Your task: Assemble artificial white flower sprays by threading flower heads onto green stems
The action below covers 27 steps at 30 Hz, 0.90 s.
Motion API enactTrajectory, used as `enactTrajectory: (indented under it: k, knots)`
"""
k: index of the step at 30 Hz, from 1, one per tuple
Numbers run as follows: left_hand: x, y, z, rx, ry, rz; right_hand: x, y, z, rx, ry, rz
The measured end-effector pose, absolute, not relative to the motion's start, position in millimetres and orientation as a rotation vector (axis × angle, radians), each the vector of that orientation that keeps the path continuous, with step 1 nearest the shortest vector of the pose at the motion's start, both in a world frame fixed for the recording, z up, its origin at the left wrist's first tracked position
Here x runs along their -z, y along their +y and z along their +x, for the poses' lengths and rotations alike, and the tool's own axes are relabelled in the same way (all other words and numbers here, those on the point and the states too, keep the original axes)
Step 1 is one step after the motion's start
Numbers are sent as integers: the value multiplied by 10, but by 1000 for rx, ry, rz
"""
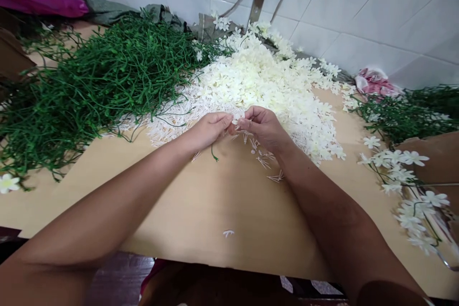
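My left hand (211,130) is closed in a pinch, and the end of a thin green plastic stem (214,154) hangs below its fingers. Close beside it, my right hand (266,129) pinches a white artificial flower (237,117) between thumb and forefinger. The fingertips of both hands meet around this blossom, so the joint between flower and stem is hidden. Just beyond the hands lies a heap of loose cream-white flower heads (265,76). Small white plastic stalk pieces (168,124) are piled to its left, with several scattered (263,160) under my right hand.
A large mound of green stems (107,67) covers the table's left side. Finished-looking flower sprays (405,172) lie at the right, near more stems (426,107) and a cardboard box (433,153). One white piece (228,233) rests near the table's front edge. A tiled wall (340,5) stands behind.
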<state>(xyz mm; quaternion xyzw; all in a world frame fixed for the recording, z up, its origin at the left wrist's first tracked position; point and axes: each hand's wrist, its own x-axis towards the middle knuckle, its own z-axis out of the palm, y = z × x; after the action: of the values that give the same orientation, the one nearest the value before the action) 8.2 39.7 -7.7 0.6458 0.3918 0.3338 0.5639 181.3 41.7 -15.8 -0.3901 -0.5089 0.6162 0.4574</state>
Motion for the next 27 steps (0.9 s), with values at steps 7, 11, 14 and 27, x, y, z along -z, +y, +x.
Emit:
enactTrajectory:
  k: [7,11,14,27]
  knots:
    - [-6,481,-125,-1061,1069,2221,23,458,1888,-1412,-1106,-971]
    - [21,481,-118,-1246,926,2586,-47,469,1957,-1374,-1015,-1059]
    - [45,462,-77,-1295,933,2636,-72,466,1964,-1395,-1037,-1090]
    - [-165,512,-78,-1361,912,1051,128,354,1810,-529,-2401,-1250]
